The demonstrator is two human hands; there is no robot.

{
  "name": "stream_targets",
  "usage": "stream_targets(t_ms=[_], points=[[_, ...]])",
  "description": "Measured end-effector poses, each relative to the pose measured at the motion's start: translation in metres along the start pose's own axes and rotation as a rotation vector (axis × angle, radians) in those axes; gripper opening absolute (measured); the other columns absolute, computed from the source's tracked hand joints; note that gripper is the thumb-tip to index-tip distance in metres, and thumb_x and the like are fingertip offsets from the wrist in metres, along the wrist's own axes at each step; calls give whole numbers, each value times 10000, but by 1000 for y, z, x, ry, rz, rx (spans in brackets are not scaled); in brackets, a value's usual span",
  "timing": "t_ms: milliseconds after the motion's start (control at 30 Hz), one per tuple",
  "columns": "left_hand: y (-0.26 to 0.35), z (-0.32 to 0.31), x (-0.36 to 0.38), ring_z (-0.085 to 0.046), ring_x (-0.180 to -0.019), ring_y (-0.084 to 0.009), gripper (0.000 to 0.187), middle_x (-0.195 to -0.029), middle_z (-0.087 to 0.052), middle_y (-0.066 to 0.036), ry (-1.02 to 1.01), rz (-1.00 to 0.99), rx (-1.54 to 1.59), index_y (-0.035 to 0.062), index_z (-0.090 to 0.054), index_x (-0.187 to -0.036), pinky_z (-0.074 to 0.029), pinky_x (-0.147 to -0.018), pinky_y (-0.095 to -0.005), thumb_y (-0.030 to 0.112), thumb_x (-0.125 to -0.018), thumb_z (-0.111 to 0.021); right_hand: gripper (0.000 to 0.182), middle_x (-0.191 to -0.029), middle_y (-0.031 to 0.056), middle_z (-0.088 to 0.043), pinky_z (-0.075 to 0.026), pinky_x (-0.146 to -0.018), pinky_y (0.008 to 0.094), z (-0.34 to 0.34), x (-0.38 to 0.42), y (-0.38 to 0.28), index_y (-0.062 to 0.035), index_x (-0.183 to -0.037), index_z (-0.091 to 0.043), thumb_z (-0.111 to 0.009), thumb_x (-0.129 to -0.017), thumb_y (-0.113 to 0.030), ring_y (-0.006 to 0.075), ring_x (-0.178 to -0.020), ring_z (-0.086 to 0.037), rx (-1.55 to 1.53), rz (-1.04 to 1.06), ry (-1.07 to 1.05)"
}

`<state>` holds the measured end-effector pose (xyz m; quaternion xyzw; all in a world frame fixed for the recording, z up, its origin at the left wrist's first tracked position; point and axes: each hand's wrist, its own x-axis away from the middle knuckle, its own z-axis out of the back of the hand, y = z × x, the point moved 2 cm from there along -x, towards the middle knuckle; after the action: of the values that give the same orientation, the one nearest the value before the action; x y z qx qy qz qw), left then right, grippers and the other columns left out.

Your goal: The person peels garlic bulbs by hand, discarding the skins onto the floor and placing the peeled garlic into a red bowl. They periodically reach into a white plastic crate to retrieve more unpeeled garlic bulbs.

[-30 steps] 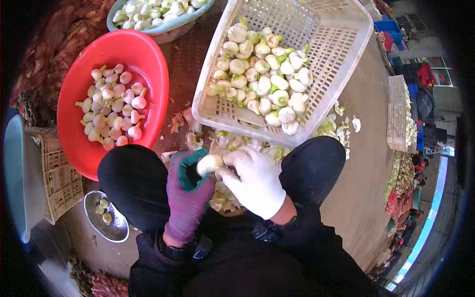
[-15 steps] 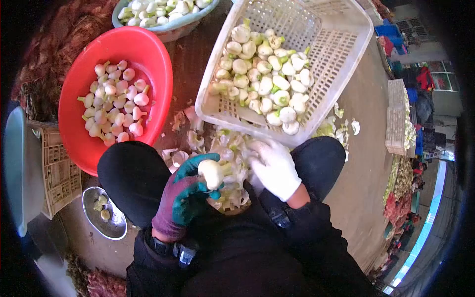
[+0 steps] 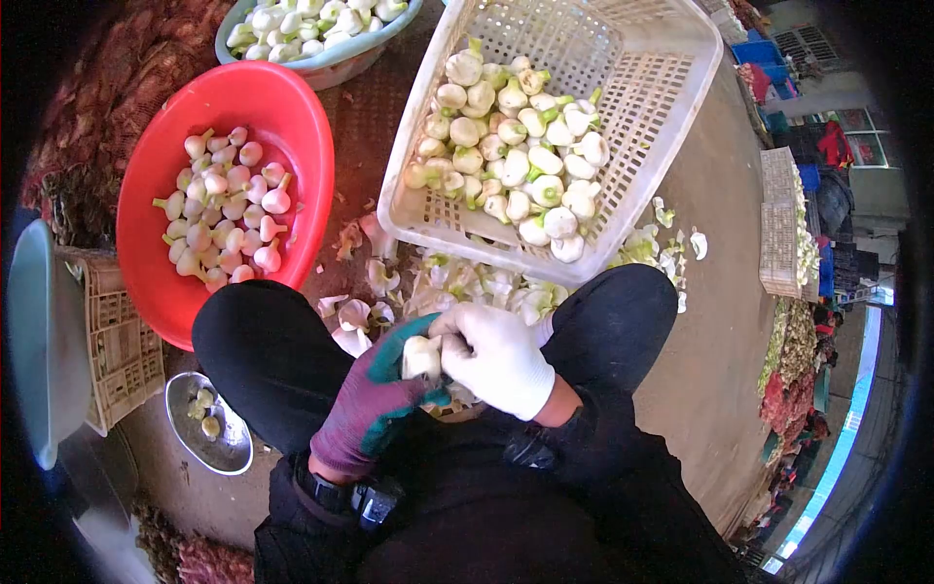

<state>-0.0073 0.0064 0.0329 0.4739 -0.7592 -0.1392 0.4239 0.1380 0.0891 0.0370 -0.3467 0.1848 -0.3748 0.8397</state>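
My left hand (image 3: 375, 399), in a purple and green glove, grips a white garlic bulb (image 3: 421, 356) between my knees. My right hand (image 3: 498, 357), in a white glove, pinches the same bulb from its right side. Below both hands lies a heap of peeled skins and green trimmings (image 3: 477, 287). A tilted white plastic basket (image 3: 642, 107) just beyond holds many white bulbs with green stubs. To the left a red basin (image 3: 282, 107) holds pinkish peeled bulbs.
A pale blue bowl (image 3: 336, 60) of white bulbs sits at the top. A small metal bowl (image 3: 209, 428) with a few pieces lies by my left knee, next to a beige crate (image 3: 122, 350). Stacked crates (image 3: 778, 224) and produce stand at the right.
My right hand has come back from the skin heap near the basket to the bulb. My left hand has stayed low between my knees with the bulb in it.
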Motion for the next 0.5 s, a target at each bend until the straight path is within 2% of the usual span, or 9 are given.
stream_targets(t_ms=[67,100,200,233,267,333,367,400,500], points=[[-1,-4,2,-559,-1065,-158,670,-1252,-530,-77,-24,9,61,3,-394,-1402,-503,-847,-283,63,-789,-658,174,-754,139,-636,-497,-628,367,-1,-1,9,-28,-939,-626,-633,-774,-83,276,-675,-629,-204,-307,-110],[0,-3,1,-559,-1065,-158,670,-1252,-530,-77,-25,10,60,3,-394,-1402,-503,-847,-283,63,-789,-658,199,-809,147,-647,-494,-650,349,4,-1,7,-18,-970,-628,-619,-786,-92,241,-704,-632,-242,-355,-189],[0,0,0,-497,-1180,-175,735,-1346,-471,-79,-57,-57,64,5,-372,-1424,-457,-944,-296,19,-745,-651,198,-844,148,-643,-497,-670,351,12,0,-9,-22,-978,-633,-604,-805,-115,247,-736,-632,-349,-204,-143],[-1,2,-3,-473,-1209,-176,755,-1361,-465,-78,-26,-110,-138,8,-361,-1434,-419,-988,-300,2,-732,-639,183,-863,145,-636,-500,-690,352,11,0,-14,-24,-967,-633,-584,-826,-130,263,-761,-631,-271,-121,-163],[-1,3,-5,-450,-1238,-178,775,-1376,-459,-76,1,-163,-342,11,-351,-1443,-381,-1033,-303,-14,-719,-626,183,-863,145,-636,-500,-690,352,10,1,-9,-24,-967,-633,-584,-826,-130,263,-761,-631,-268,-124,-159],[0,1,-2,-436,-1250,-174,781,-1392,-447,-76,-6,-184,-269,13,-349,-1446,-350,-1054,-301,-18,-715,-625,163,-838,150,-626,-505,-723,409,8,2,10,-57,-942,-630,-612,-824,-168,333,-813,-628,-231,-256,-72],[2,1,0,-423,-1263,-170,788,-1409,-436,-76,-6,-206,-196,15,-348,-1448,-319,-1076,-300,-22,-711,-623,154,-823,157,-626,-505,-707,411,12,-1,18,-59,-936,-630,-592,-833,-166,337,-793,-627,-36,-288,-44],[5,-1,2,-423,-1263,-170,788,-1409,-436,-76,1,-208,-195,15,-348,-1448,-319,-1076,-300,-22,-711,-623,181,-821,161,-633,-509,-701,396,11,0,35,-60,-956,-634,-588,-845,-195,320,-788,-638,63,-290,-73],[6,-1,1,-412,-1276,-151,783,-1420,-435,-77,130,-285,-75,20,-353,-1447,-329,-1062,-293,-14,-713,-625,234,-816,123,-613,-487,-695,324,16,5,32,-12,-970,-606,-575,-874,-224,208,-741,-607,-435,-362,-311]])
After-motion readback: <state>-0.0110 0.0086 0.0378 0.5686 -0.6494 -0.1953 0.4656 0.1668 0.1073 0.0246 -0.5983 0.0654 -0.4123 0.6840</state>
